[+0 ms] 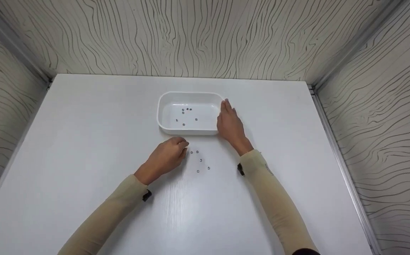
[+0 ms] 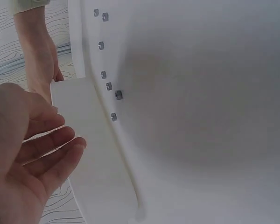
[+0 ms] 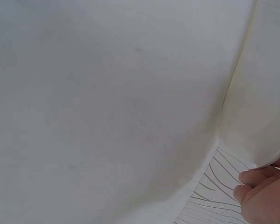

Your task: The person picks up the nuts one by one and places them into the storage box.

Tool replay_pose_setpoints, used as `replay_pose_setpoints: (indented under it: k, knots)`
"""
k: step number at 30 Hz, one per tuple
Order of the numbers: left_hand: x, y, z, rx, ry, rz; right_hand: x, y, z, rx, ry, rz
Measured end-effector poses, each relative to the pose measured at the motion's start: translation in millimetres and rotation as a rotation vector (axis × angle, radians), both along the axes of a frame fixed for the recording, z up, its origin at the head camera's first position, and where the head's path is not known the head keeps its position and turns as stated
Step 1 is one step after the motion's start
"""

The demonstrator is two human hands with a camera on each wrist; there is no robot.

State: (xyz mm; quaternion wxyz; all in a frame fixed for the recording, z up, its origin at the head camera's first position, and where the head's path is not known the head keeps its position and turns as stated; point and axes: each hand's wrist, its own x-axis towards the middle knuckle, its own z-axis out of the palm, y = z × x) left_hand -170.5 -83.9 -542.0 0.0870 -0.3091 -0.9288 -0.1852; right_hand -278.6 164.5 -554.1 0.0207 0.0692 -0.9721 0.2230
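Note:
Near the front wall of a white rectangular tray (image 1: 190,132), my left hand (image 1: 166,156) hovers with fingers loosely bent. No item shows between its fingers (image 2: 56,140) in the left wrist view. My right hand (image 1: 231,124) holds the tray's right side at the rim, its fingers pointing toward the back. In the right wrist view, its fingers (image 3: 252,178) are by the tray corner (image 3: 256,149). Several small metal nuts (image 1: 201,160) lie on the table just right of my left hand. More nuts (image 1: 196,119) are scattered on the tray's floor.
The white table (image 1: 84,117) has its back edge against a wood-grain patterned wall (image 1: 190,39). Similar panels stand on both sides, with metal rails (image 1: 346,187) along the table's sides.

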Motion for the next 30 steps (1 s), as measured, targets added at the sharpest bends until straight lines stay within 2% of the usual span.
replay_pose_setpoints:
  k: [6,12,20,25,30]
  knots:
    - [3.7,-0.3,-13.4,-0.104,0.083,-0.054,1.3,-0.8,0.4,0.002,0.002,-0.007]
    - [8.5,-3.8,-28.1,-0.233,0.221,-0.101,1.9,-0.3,0.8,0.005,-0.002,-0.007]
    - [11.0,-5.6,-34.7,-0.319,0.366,-0.128,2.3,0.2,0.6,-0.009,0.018,-0.006]
    - [12.5,-5.6,-34.8,-0.352,0.404,-0.132,2.4,0.2,0.4,-0.011,0.007,-0.009]
    - [14.6,-4.7,-35.0,-0.391,0.394,-0.131,2.6,-0.6,1.4,0.001,0.009,-0.008]
